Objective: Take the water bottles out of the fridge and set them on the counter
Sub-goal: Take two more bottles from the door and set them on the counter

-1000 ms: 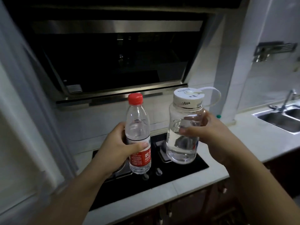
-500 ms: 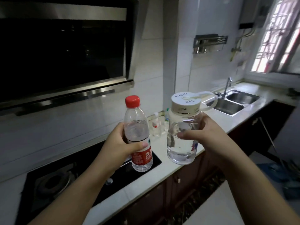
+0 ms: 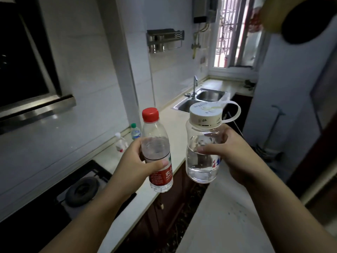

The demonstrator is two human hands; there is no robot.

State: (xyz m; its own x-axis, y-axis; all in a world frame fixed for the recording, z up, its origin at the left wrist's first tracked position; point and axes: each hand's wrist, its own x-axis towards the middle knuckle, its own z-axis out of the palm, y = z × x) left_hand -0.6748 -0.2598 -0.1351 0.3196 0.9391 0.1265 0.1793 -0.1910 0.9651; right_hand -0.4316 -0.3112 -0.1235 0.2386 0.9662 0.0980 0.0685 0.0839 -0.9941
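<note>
- Pale desk [image 3: 176,125] along the tiled wall, with a black hob [image 3: 82,187] at the near left and a steel sink [image 3: 209,95] at the far end.
- Right hand [image 3: 235,157], fingers curled round the wide clear bottle [image 3: 202,167]: cream lid with loop strap, water in the lower half, held upright in the air off the desk edge.
- Left hand [image 3: 135,167], clasped round the slim red-capped bottle [image 3: 155,143] at its red label: upright, raised, just beside the wide bottle, apart from it.
- Green-capped small bottle [image 3: 135,131] and white-topped small bottle [image 3: 120,143], standing on the desk by the wall.
</note>
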